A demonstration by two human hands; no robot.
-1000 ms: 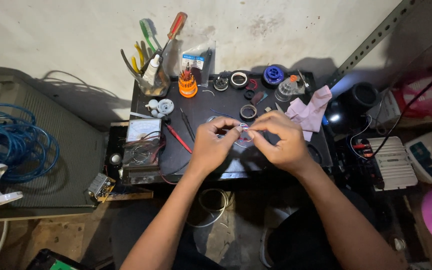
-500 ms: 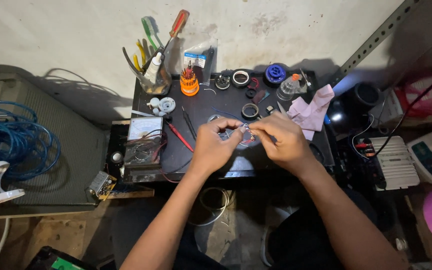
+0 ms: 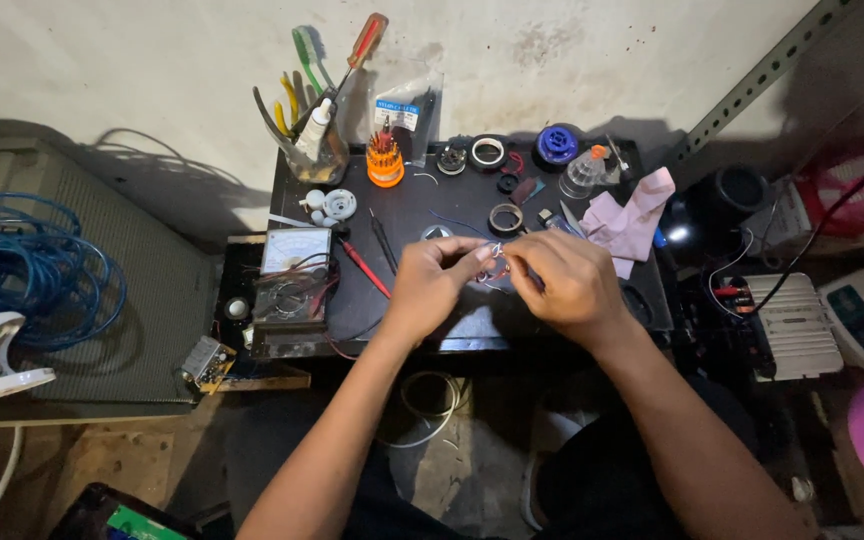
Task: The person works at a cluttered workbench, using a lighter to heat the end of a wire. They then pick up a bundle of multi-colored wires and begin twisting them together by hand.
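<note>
A small dark table (image 3: 392, 215) is set against a pale stained wall, with a meter (image 3: 294, 272), a cup of tools (image 3: 314, 150) and rolls of tape (image 3: 488, 152) spread on it. Above its near middle, a small shiny part (image 3: 495, 262) is pinched between the left hand (image 3: 430, 285) and the right hand (image 3: 560, 282), fingertips of both closed on it. Both hands are equally near. Its long axis and heading cannot be told.
</note>
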